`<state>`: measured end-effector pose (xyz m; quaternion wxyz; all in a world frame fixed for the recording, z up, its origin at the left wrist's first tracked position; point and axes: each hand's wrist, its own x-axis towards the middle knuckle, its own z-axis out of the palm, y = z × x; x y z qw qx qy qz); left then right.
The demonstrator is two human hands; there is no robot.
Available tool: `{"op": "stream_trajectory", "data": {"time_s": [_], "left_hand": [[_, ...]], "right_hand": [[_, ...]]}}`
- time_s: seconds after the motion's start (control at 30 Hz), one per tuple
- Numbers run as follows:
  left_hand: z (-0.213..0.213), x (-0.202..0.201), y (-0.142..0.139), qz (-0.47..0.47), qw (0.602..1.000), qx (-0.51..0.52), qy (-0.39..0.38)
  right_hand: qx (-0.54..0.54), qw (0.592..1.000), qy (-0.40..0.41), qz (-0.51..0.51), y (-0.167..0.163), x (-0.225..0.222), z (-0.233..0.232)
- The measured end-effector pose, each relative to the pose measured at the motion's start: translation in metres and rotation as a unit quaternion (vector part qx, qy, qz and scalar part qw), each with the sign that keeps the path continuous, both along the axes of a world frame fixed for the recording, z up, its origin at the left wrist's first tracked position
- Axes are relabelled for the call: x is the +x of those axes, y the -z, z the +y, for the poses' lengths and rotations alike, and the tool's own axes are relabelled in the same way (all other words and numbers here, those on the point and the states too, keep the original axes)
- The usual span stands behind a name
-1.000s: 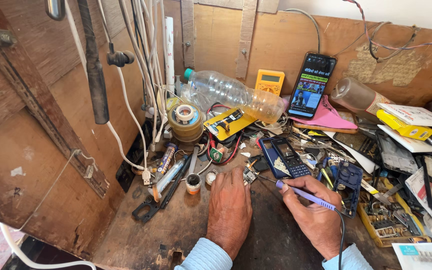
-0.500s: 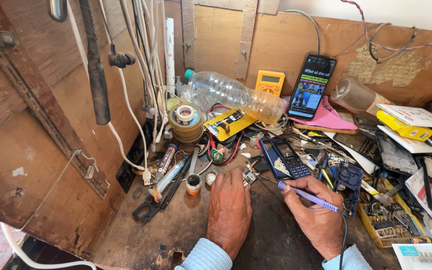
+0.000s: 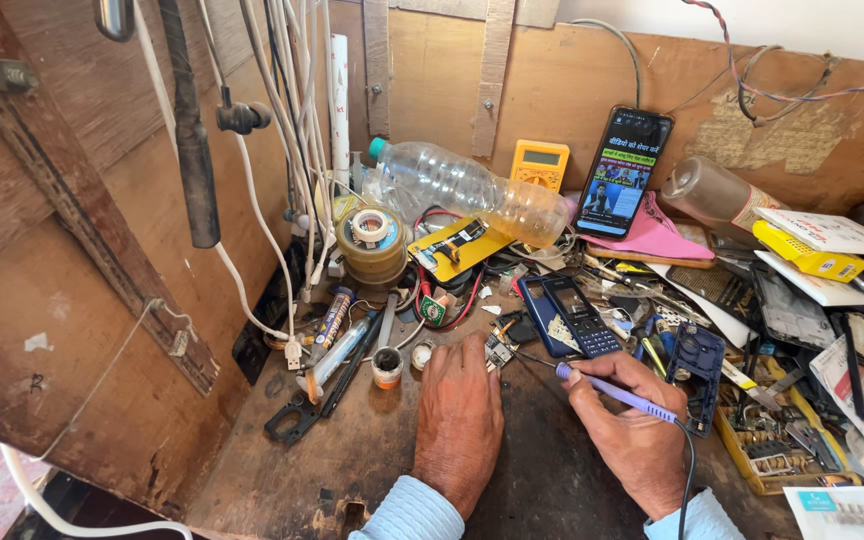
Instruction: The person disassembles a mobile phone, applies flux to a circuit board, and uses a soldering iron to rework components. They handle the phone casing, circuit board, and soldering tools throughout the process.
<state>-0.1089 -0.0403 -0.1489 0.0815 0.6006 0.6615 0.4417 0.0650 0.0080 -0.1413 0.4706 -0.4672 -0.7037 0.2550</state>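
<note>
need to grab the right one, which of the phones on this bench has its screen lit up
The black touchscreen smartphone leaning upright against the wooden back wall: its screen glows with a picture. The dark blue keypad phone lies flat near the right hand, screen dark.

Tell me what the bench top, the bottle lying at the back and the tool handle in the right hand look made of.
Bench top: worn, stained wood, grain and chipped edge showing. Bottle: clear thin plastic, see-through and dented. Tool handle, held by the right hand: smooth purple plastic, probably; its thin tip looks like metal.
</note>
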Motion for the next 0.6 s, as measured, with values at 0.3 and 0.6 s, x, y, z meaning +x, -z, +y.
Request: {"op": "stream_trajectory", "data": {"time_s": [0.3,0.6], "left_hand": [[0.0002,-0.0001,0.0003,0.009,1.0,0.015,-0.007],[0.0005,0.0,0.0005,0.012,1.0,0.002,-0.007]], "right_hand": [[0.019,1.0,-0.005,-0.011,0.0002,0.0001,0.0002],[0.008,0.999,0.014,-0.028,-0.0001,0.0005,-0.0002]]}}
